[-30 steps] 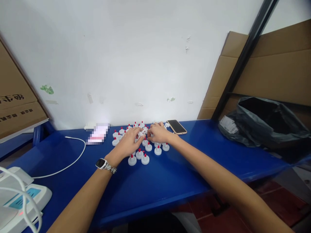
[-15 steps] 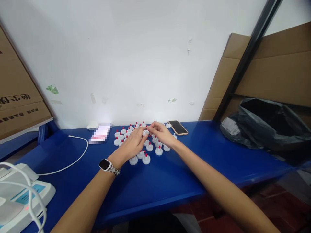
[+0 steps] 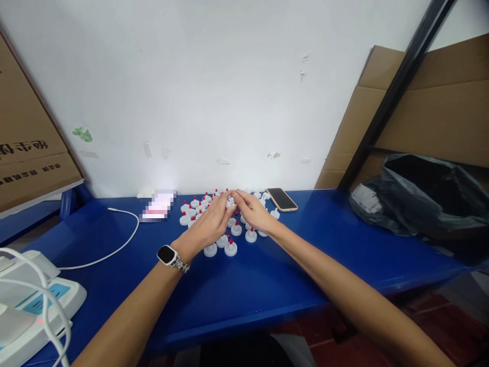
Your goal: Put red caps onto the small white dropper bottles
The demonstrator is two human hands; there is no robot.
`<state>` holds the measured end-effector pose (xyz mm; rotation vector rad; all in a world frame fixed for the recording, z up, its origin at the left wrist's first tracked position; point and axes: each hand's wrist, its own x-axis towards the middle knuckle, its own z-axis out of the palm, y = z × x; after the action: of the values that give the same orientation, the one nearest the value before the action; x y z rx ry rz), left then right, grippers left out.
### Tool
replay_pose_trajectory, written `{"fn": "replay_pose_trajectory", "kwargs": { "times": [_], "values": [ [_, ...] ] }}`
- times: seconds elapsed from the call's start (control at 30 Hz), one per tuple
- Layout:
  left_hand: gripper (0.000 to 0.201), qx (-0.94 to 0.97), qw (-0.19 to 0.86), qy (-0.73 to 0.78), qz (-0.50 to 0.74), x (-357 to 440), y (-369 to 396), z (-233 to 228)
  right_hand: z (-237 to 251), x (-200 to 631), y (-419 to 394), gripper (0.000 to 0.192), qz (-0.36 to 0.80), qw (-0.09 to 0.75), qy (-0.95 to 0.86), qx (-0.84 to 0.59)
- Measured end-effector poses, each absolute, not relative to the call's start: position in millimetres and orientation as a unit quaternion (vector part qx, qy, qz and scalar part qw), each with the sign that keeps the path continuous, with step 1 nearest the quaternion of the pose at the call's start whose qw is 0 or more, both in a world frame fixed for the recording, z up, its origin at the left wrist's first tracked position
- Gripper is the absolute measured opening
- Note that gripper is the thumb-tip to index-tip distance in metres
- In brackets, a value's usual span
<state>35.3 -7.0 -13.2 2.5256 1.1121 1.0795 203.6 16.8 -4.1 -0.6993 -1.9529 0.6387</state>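
Note:
Several small white caps with red tips (image 3: 230, 248) stand in rows on the blue table (image 3: 267, 285). My left hand (image 3: 208, 224), with a watch on the wrist, and my right hand (image 3: 252, 210) meet above the back of the group. Their fingertips pinch one white cap (image 3: 230, 202) between them, a little above the others. Part of the group is hidden under my hands.
A phone (image 3: 281, 199) lies face up to the right of the caps. A white cable (image 3: 114, 250) runs to a white device (image 3: 34, 306) at the left front corner. Cardboard boxes (image 3: 26, 153) stand at left, a black bag (image 3: 424, 196) and cardboard at right.
Both hands have lifted slightly and drawn together toward the back of the group, fingertips now closed on one cap. The view has shifted a little.

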Motion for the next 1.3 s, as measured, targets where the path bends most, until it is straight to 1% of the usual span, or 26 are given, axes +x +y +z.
{"fn": "replay_pose_trajectory", "kwargs": {
  "times": [0.1,0.17,0.23,0.3,0.4,0.47,0.57,0.67,0.8,0.93,1.0,1.07,1.13,1.3],
  "values": [
    [0.051,0.854,0.091,0.371,0.352,34.4,-4.4,-15.6,-3.4,207.1,17.1,0.034,0.274,0.450,-0.801,-0.284],
    [0.054,0.853,0.091,0.383,0.342,32.3,-1.5,-16.8,-1.6,212.5,19.9,0.036,0.264,0.424,-0.809,-0.311],
    [0.060,0.846,0.081,0.403,0.339,28.2,2.6,-18.0,1.4,218.8,25.3,0.038,0.218,0.396,-0.815,-0.361],
    [0.062,0.835,0.060,0.418,0.353,22.9,7.0,-18.7,4.8,224.4,32.3,0.036,0.139,0.359,-0.823,-0.418],
    [0.052,0.829,0.037,0.418,0.370,16.7,11.0,-18.8,8.7,228.4,42.5,0.027,0.022,0.265,-0.845,-0.465],
    [0.047,0.833,0.035,0.414,0.365,15.8,11.2,-18.7,9.7,227.5,47.3,0.025,-0.022,0.197,-0.861,-0.469],
    [0.044,0.840,0.035,0.411,0.354,17.8,9.8,-18.6,9.0,222.4,51.7,0.025,-0.052,0.127,-0.878,-0.458],
    [0.043,0.841,0.033,0.415,0.346,20.2,7.8,-17.6,6.6,215.5,55.0,0.022,-0.058,0.095,-0.885,-0.453],
    [0.041,0.841,0.045,0.424,0.334,21.5,4.1,-13.9,5.8,211.9,57.4,0.023,-0.033,0.097,-0.879,-0.466],
    [0.039,0.845,0.055,0.416,0.331,22.2,2.9,-12.6,10.4,229.3,54.9,0.031,0.003,0.179,-0.853,-0.491],
    [0.038,0.848,0.061,0.408,0.332,24.1,5.0,-13.8,10.5,246.4,52.5,0.031,0.013,0.225,-0.831,-0.508],
    [0.037,0.850,0.070,0.402,0.333,29.1,8.8,-15.2,6.9,265.3,50.0,0.030,0.016,0.254,-0.810,-0.528],
    [0.036,0.853,0.073,0.394,0.335,37.4,13.0,-15.5,0.2,282.1,48.1,0.027,0.017,0.261,-0.794,-0.549],
    [0.036,0.870,0.049,0.369,0.324,62.7,19.8,-6.6,-15.3,301.3,49.5,0.020,0.030,0.247,-0.775,-0.581]
  ]
}}
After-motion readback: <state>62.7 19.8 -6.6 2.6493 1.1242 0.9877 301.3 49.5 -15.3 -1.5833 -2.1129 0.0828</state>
